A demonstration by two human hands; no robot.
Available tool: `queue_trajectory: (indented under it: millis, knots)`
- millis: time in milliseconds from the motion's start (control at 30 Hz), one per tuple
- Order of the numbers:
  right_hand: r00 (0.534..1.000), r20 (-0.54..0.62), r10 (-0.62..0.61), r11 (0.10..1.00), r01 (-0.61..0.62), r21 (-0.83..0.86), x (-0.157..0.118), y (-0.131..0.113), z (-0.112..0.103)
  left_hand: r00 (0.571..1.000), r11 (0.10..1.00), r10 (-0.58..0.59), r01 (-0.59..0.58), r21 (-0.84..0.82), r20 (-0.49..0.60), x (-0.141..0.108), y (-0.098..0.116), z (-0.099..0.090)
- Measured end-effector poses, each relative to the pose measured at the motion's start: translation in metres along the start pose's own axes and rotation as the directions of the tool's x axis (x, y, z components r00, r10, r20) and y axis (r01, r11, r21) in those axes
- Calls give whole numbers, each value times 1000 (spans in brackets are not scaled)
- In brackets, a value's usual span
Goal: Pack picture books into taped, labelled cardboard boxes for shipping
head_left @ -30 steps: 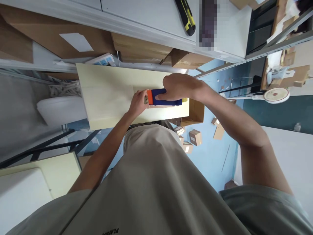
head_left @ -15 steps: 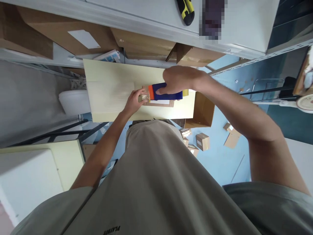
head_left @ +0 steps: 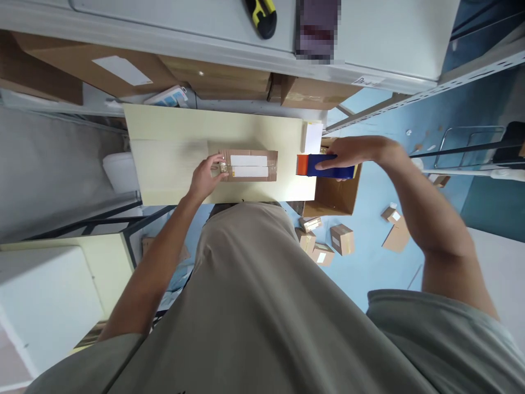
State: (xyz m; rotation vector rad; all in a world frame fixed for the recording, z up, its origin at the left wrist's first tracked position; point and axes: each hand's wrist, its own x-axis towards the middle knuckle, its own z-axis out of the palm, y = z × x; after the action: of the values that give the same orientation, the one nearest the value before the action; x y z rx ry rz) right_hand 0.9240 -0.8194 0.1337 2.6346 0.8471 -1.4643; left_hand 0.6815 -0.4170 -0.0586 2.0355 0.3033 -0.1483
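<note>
A small cardboard box (head_left: 272,166) lies flat on the pale yellow tabletop (head_left: 172,123), with white labels on its upper face. My left hand (head_left: 205,178) grips its left end, thumb and fingers around the corners, where shiny clear tape shows. To the right, my right hand (head_left: 346,153) is closed around a blue and orange tape dispenser (head_left: 311,164). Its toothed orange end points left toward the box, with a gap between them. The dispenser is over the table's right edge.
A white box (head_left: 312,137) stands at the table's far right corner. An open cardboard carton (head_left: 334,194) is beside the right edge. Across the back runs a shelf (head_left: 229,33) bearing a yellow-black utility knife (head_left: 263,19). Several small boxes (head_left: 342,239) lie on the blue floor.
My right hand has drawn the tape dispenser right, off the box, uncovering its labels. My left hand stays at the box's left end. The view has shifted slightly.
</note>
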Motion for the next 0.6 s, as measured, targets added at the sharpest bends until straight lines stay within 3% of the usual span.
queue_trajectory:
  millis: [67, 133, 333, 600]
  knots:
    - [987, 142, 72, 995, -60, -84, 13, 1, 9, 1000, 1000, -30, 30, 5, -9, 0, 4, 3]
    - [976, 167, 137, 985, -116, -131, 29, -3, 19, 999, 999, -49, 49, 11, -19, -1, 8, 5]
    - [977, 108, 186, 979, -175, -102, 62, -13, 52, 998, 998, -56, 57, 34, -33, -1, 10, 5]
    - [982, -7, 190, 980, -191, -54, 82, -38, 84, 999, 997, -40, 42, 67, -22, 5, 4, -1]
